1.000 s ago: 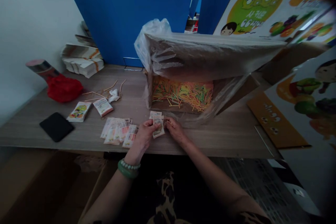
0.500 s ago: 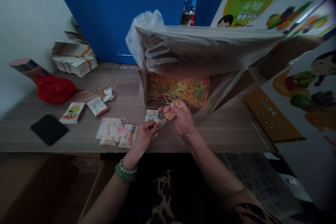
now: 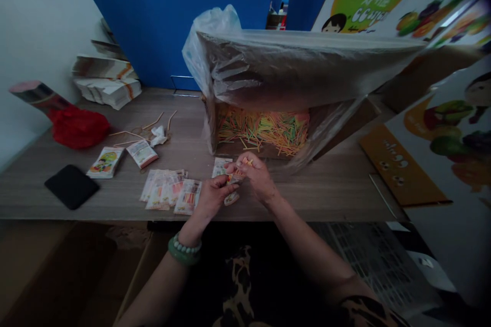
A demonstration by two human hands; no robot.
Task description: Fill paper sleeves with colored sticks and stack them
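My left hand (image 3: 211, 197) pinches a small printed packet (image 3: 233, 188) near the table's front edge. My right hand (image 3: 256, 176) is closed on a little bunch of coloured sticks (image 3: 242, 168), their ends at the packet's mouth. Both hands meet just in front of a cardboard box (image 3: 268, 135) lined with clear plastic and holding a heap of coloured sticks. Several filled packets (image 3: 169, 195) lie in a row to the left of my left hand, and another packet (image 3: 220, 166) lies behind my hands.
A black phone (image 3: 71, 186) lies at the front left of the wooden table (image 3: 330, 189). Two packets (image 3: 123, 157), loose sticks and a white scrap sit behind it. A red bag (image 3: 79, 127) and stacked flat cartons (image 3: 107, 84) stand at the back left. Printed boards lean at the right.
My right hand reached toward the box, took a bunch of sticks, and has come back down to the packet held in my left hand.
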